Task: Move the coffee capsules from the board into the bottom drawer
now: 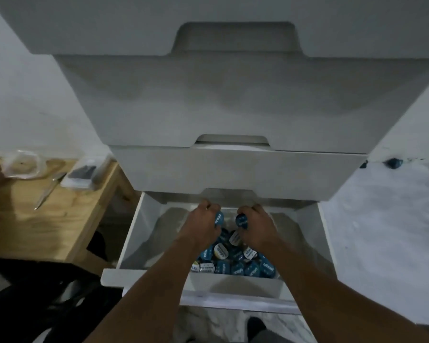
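Note:
The white bottom drawer (131, 233) is pulled out and holds a heap of several blue and white coffee capsules (235, 264). Both my hands are inside it, above the heap. My left hand (203, 225) grips blue capsules, one lid (218, 218) showing between its fingers. My right hand (255, 227) grips blue capsules too, with one lid (241, 221) facing up and a white one below it. The wooden board (45, 219) lies to the left; I see no capsules on it.
Three shut white drawers (233, 169) stack above the open one and overhang its back. On the board lie scissors (48, 191), a clear plastic box (81, 174) and a clear bag (20, 164). A dark shape (35, 305) sits at lower left. Pale floor spreads right.

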